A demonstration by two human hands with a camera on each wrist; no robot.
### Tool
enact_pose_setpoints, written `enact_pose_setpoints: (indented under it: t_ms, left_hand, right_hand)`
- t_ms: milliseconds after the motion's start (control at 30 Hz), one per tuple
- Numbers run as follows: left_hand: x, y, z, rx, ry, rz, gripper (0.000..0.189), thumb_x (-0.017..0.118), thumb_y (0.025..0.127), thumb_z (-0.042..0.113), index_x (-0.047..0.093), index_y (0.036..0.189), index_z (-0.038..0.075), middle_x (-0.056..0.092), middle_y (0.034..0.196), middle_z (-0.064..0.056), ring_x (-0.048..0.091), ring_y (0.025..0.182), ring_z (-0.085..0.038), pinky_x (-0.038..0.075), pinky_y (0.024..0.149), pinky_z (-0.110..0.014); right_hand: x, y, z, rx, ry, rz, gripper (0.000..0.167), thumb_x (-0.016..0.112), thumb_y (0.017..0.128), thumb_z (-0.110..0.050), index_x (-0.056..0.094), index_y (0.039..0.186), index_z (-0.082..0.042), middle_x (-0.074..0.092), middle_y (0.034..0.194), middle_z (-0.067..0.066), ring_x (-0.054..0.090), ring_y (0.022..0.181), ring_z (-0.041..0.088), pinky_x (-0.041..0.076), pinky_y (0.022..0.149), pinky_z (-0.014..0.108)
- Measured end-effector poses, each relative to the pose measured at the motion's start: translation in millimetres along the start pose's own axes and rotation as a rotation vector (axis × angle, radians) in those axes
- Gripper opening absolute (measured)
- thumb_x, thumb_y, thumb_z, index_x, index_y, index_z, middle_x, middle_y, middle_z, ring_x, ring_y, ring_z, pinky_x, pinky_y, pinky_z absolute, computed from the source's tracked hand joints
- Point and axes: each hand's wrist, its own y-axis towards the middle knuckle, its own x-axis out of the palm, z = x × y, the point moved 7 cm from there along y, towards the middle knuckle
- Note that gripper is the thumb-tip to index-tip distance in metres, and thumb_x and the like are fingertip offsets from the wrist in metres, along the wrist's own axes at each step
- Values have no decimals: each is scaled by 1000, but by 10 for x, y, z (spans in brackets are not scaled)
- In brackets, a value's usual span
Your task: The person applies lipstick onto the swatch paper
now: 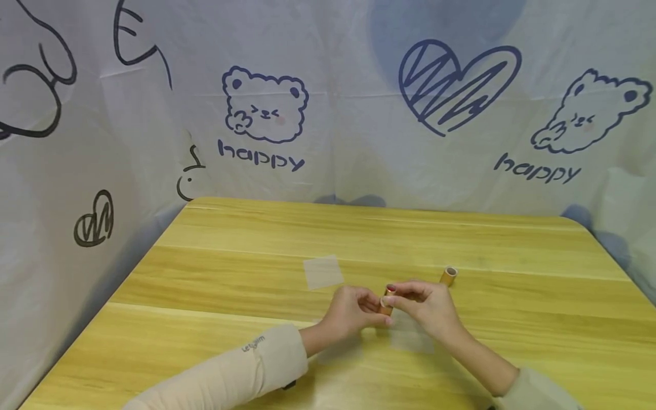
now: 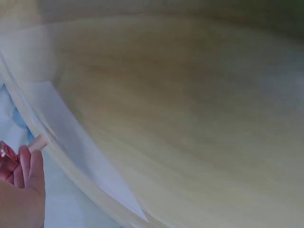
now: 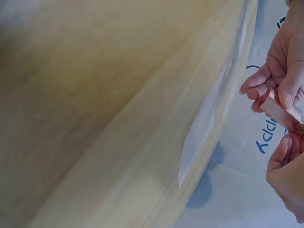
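In the head view a small copper-gold lipstick (image 1: pixel 386 308) is held upright above the table, a red core showing in its open top end. My left hand (image 1: pixel 349 312) grips its lower part from the left. From the other side my right hand (image 1: pixel 429 307) pinches the upper part between thumb and fingers. The right wrist view shows the shiny lipstick (image 3: pixel 280 110) between both hands. Behind my right hand stands a short gold cap (image 1: pixel 449 276) with a dark, pale-rimmed opening.
A thin whitish square sheet (image 1: pixel 323 272) lies on the wood-grained table (image 1: pixel 246 228) behind my left hand. Another pale sheet (image 1: pixel 412 336) lies below my hands, and a third (image 1: pixel 340 350) near my left wrist. A printed cloth (image 1: pixel 353 148) hangs behind the table.
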Motion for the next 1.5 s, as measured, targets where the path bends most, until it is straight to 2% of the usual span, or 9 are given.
enact_pose_setpoints:
  t_ms: [233,467,600,867,933,1133,1500]
  left_hand:
    - [12,-4,42,33,23,6,22,81,70,10,65,79,-3,69,78,-15,62,63,-6,52,58,-14]
    - [42,30,23,16,-37,-84,27,76,75,11,66,95,-4,69,91,-17,67,78,-16,54,68,-17]
    - [55,45,31,31,-56,-140,28,73,78,9,65,101,-6,69,96,-19,67,83,-19,53,72,-16]
    - [67,34,19,38,-54,-237,25,67,84,9,65,104,-5,68,99,-18,66,89,-19,53,78,-18]
    - [69,28,19,41,-56,-247,24,67,84,9,66,103,-5,69,98,-18,67,88,-20,53,78,-19]
    - [71,19,30,46,-43,-232,21,68,82,8,67,98,-5,69,96,-18,68,87,-24,54,75,-19]
    - [29,40,33,36,3,-127,23,74,76,9,69,94,-4,71,91,-16,68,81,-22,54,70,-17]
  right_hand:
    - [-9,-6,2,26,-5,7,26,73,79,-15,69,98,2,70,100,16,65,79,1,52,75,16]
    - [-12,27,-34,-32,-1,-63,27,70,82,-10,67,101,8,69,95,23,64,76,0,53,71,18]
    - [-12,40,-62,-73,-15,-94,26,69,82,-9,66,101,9,68,95,23,64,75,0,54,68,20]
    - [-11,44,-82,-120,-13,-173,26,66,84,-8,65,103,10,67,98,24,63,76,2,56,68,28]
    - [-9,42,-83,-130,-16,-185,25,66,84,-8,65,103,9,67,98,24,63,77,2,56,68,26]
    - [-3,29,-84,-138,-21,-178,24,67,83,-7,66,101,9,67,98,24,63,79,2,54,69,21]
    - [-3,13,-83,-124,-22,-109,20,70,81,-9,68,95,5,69,92,20,63,77,2,53,68,20]
